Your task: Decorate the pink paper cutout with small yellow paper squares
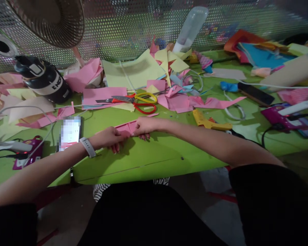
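Observation:
A folded strip of pink paper lies near the front of the green table, between my two hands. My left hand, with a white band on its wrist, pinches the strip's left part. On its right part my right hand is closed, fingers bent and thumb toward the fold. Scissors with red and yellow handles rest just beyond the hands on pink paper. A yellow glue gun lies to the right of my right hand. Left of my left hand is a phone with a lit screen.
Pink and yellow paper scraps cover the table's back. A black bottle and a fan stand at the left. Cables run to purple power strips on both sides. A clear bottle leans by the mesh.

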The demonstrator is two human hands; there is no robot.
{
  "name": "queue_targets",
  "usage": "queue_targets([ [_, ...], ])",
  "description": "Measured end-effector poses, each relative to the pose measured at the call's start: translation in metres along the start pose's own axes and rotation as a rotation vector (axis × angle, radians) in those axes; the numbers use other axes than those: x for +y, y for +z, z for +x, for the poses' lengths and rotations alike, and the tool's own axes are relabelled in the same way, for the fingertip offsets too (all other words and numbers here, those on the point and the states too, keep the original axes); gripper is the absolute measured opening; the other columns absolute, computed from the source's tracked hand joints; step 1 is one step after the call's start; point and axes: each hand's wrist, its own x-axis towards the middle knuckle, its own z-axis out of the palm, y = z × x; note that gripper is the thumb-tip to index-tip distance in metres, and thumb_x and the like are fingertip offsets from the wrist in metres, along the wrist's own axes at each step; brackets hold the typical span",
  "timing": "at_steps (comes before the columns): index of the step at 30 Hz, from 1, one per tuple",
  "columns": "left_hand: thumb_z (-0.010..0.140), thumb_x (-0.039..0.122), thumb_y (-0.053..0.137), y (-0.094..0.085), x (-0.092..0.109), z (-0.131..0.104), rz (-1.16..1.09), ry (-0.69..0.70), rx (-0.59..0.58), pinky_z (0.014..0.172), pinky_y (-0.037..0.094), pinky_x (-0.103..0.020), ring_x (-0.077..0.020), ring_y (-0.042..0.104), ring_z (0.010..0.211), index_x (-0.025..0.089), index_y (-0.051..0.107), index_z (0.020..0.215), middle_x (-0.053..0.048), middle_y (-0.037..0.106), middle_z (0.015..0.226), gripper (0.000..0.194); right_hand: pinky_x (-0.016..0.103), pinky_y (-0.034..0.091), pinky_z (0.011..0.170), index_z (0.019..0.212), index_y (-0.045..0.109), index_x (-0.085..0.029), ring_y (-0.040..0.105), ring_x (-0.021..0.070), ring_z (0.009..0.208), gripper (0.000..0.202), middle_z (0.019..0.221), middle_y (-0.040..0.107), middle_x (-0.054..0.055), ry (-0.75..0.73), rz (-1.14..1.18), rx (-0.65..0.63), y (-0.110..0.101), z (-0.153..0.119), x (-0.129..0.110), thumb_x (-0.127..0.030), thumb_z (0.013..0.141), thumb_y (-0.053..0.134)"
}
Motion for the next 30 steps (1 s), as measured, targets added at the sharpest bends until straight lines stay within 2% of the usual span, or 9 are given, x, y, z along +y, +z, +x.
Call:
queue_targets([
  [3, 0.088, 0.059, 0.055, 0.002, -0.003, 0.014, -0.036, -0.056, -0.019, 0.045, 0.043, -0.023, -0.0132, 0.061, 0.044, 0.018, 0.059, 0.059, -0.005, 0.069, 0.054, 0.05, 0.022, 0.048, 0.049, 0.068, 0.067, -0.013, 0.058, 0.0087, 0.044, 0.028, 0.049, 0.064, -0.002, -0.003, 0.007, 0.003, 0.001, -0.001, 0.0, -0.035, 0.085, 0.072],
  [7, 0.088, 0.058, 0.057, 0.003, -0.008, 0.016, -0.043, -0.069, -0.027, 0.048, 0.045, -0.024, -0.0121, 0.059, 0.042, 0.018, 0.06, 0.057, -0.004, 0.067, 0.05, 0.051, 0.022, 0.047, 0.048, 0.067, 0.067, -0.013, 0.06, 0.0097, 0.045, 0.029, 0.05, 0.065, -0.001, -0.012, 0.007, -0.006, 0.001, -0.001, 0.001, -0.035, 0.085, 0.073],
  [12, 0.088, 0.061, 0.054, 0.0, -0.009, 0.006, 0.007, -0.092, 0.009, 0.046, 0.043, -0.025, -0.0119, 0.055, 0.037, 0.017, 0.061, 0.052, -0.004, 0.062, 0.045, 0.058, 0.023, 0.048, 0.05, 0.062, 0.064, -0.014, 0.06, 0.0094, 0.045, 0.032, 0.051, 0.066, 0.0, -0.008, 0.022, 0.0, 0.0, -0.004, 0.0, -0.034, 0.085, 0.073],
  [17, 0.084, 0.065, 0.058, -0.002, -0.02, -0.006, 0.003, -0.175, 0.043, 0.046, 0.045, -0.027, -0.0139, 0.054, 0.036, 0.017, 0.061, 0.051, -0.005, 0.061, 0.044, 0.058, 0.024, 0.05, 0.053, 0.062, 0.064, -0.014, 0.06, 0.0089, 0.045, 0.033, 0.052, 0.066, -0.001, -0.009, 0.023, -0.004, 0.001, -0.004, 0.001, -0.034, 0.087, 0.072],
  [22, 0.087, 0.059, 0.056, -0.005, -0.026, -0.023, 0.008, -0.161, 0.061, 0.046, 0.044, -0.026, -0.0147, 0.056, 0.038, 0.018, 0.058, 0.053, -0.005, 0.062, 0.045, 0.053, 0.025, 0.049, 0.053, 0.058, 0.062, -0.015, 0.058, 0.0091, 0.043, 0.036, 0.05, 0.064, -0.001, -0.045, 0.036, 0.025, 0.005, -0.002, 0.004, -0.035, 0.086, 0.071],
  [24, 0.09, 0.056, 0.053, -0.004, -0.023, -0.029, 0.083, -0.09, 0.171, 0.048, 0.044, -0.026, -0.0144, 0.056, 0.04, 0.019, 0.057, 0.055, -0.004, 0.062, 0.046, 0.051, 0.025, 0.049, 0.051, 0.058, 0.061, -0.015, 0.056, 0.0084, 0.041, 0.036, 0.05, 0.063, -0.001, -0.062, 0.045, 0.042, 0.006, -0.003, 0.006, -0.035, 0.086, 0.071],
  [25, 0.092, 0.053, 0.053, -0.003, -0.021, -0.03, 0.163, -0.018, 0.281, 0.05, 0.044, -0.026, -0.0143, 0.057, 0.042, 0.018, 0.059, 0.057, -0.004, 0.063, 0.049, 0.049, 0.025, 0.048, 0.05, 0.058, 0.061, -0.015, 0.055, 0.0082, 0.04, 0.036, 0.05, 0.063, -0.002, -0.063, 0.047, 0.053, 0.007, -0.004, 0.006, -0.034, 0.087, 0.07],
  [28, 0.096, 0.043, 0.052, 0.007, -0.016, -0.025, 0.49, 0.325, 0.688, 0.061, 0.046, -0.029, -0.0173, 0.064, 0.061, 0.017, 0.069, 0.076, -0.006, 0.072, 0.07, 0.037, 0.025, 0.046, 0.048, 0.061, 0.059, -0.016, 0.055, 0.0089, 0.042, 0.033, 0.052, 0.063, -0.002, -0.085, 0.067, 0.09, 0.012, -0.009, 0.008, -0.032, 0.088, 0.068],
  [30, 0.097, 0.035, 0.052, 0.015, -0.018, -0.015, 0.653, 0.556, 0.818, 0.075, 0.051, -0.035, -0.0227, 0.068, 0.087, 0.016, 0.072, 0.095, -0.011, 0.075, 0.099, 0.027, 0.025, 0.045, 0.048, 0.064, 0.06, -0.017, 0.057, 0.0103, 0.045, 0.031, 0.055, 0.064, -0.002, -0.165, 0.059, 0.177, 0.017, -0.013, 0.01, -0.033, 0.089, 0.066],
])
